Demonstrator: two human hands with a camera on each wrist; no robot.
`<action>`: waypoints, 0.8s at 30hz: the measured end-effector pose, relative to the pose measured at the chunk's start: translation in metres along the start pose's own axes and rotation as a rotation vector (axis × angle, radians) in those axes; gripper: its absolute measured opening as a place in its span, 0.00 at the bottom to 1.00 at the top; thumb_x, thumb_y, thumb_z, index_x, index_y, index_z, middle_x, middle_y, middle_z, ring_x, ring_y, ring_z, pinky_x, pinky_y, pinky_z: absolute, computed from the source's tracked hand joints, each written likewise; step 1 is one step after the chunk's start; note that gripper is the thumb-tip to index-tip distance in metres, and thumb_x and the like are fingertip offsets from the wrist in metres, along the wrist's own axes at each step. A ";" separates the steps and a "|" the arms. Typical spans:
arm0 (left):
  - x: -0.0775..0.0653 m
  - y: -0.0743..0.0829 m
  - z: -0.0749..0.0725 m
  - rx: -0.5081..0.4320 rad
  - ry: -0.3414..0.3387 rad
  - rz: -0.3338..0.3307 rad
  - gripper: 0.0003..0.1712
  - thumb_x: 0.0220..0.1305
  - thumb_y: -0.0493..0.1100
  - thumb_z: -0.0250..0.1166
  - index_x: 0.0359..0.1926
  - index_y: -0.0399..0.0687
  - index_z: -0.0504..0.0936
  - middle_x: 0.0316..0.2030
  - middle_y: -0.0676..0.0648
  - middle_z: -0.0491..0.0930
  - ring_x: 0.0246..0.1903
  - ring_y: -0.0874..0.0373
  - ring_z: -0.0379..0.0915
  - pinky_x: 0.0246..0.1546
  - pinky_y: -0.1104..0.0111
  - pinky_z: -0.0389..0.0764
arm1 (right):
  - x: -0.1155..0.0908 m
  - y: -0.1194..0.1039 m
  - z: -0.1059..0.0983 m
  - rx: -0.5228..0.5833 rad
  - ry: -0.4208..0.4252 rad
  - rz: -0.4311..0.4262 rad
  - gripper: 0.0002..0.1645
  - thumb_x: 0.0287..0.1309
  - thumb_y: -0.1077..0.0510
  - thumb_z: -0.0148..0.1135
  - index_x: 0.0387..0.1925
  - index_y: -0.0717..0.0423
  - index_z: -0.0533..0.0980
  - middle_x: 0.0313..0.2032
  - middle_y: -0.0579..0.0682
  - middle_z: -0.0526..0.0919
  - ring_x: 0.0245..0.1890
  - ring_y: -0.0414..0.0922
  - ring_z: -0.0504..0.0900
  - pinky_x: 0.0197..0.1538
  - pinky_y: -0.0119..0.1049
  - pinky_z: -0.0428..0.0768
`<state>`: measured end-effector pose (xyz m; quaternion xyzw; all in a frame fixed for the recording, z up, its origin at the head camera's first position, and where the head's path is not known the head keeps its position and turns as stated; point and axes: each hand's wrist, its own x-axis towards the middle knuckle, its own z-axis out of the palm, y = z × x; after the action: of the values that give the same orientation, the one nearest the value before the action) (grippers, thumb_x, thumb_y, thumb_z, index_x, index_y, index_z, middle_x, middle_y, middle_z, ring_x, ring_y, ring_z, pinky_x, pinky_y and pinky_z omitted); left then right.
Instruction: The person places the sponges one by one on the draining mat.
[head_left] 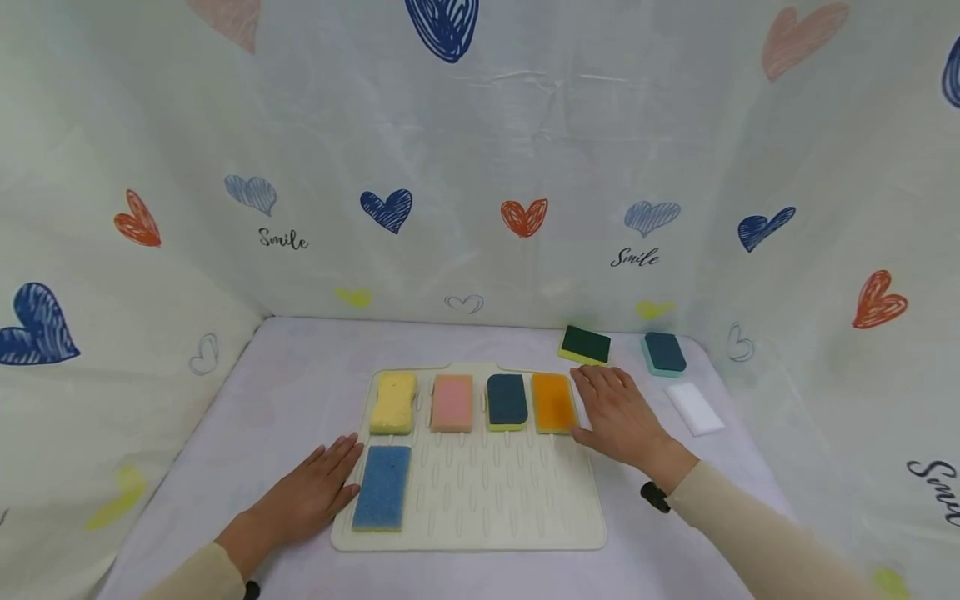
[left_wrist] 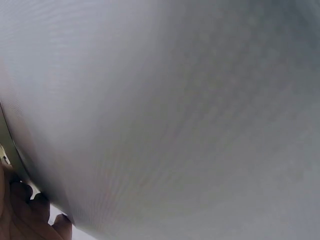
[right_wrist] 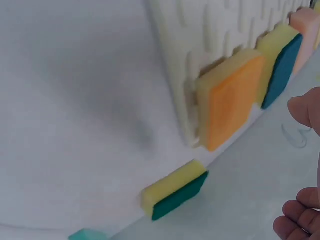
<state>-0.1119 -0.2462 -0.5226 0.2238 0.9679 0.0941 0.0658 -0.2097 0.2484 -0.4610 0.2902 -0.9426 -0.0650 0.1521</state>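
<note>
A cream ribbed drying mat (head_left: 517,517) lies on the table. Along its far edge stand a yellow sponge (head_left: 393,404), a pink sponge (head_left: 453,403), a dark blue-topped sponge (head_left: 507,401) and an orange sponge (head_left: 554,403). A blue sponge (head_left: 382,489) lies at the near left of the mat. My left hand (head_left: 318,483) rests flat with its fingers at the mat's left edge, beside the blue sponge. My right hand (head_left: 618,414) is over the mat's right edge, next to the orange sponge, holding nothing; its thumb (right_wrist: 302,110) and fingers show apart in the right wrist view.
Beyond the right hand lie a green-topped yellow sponge (head_left: 585,345), a teal sponge (head_left: 664,354) and a white sponge block (head_left: 695,408). A heart-patterned curtain (head_left: 465,150) hangs behind and at both sides. Blurred grey fabric fills most of the left wrist view.
</note>
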 end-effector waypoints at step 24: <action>0.002 -0.001 0.003 0.009 -0.033 -0.039 0.40 0.82 0.60 0.53 0.80 0.37 0.62 0.80 0.37 0.59 0.79 0.37 0.57 0.77 0.40 0.62 | -0.092 0.188 0.013 -0.347 -0.284 -0.121 0.57 0.46 0.43 0.84 0.71 0.67 0.70 0.69 0.65 0.75 0.68 0.64 0.73 0.67 0.62 0.78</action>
<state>-0.1135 -0.2455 -0.5254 0.2067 0.9712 0.0847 0.0824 -0.2411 0.4560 -0.4568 0.3034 -0.9102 -0.2751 0.0614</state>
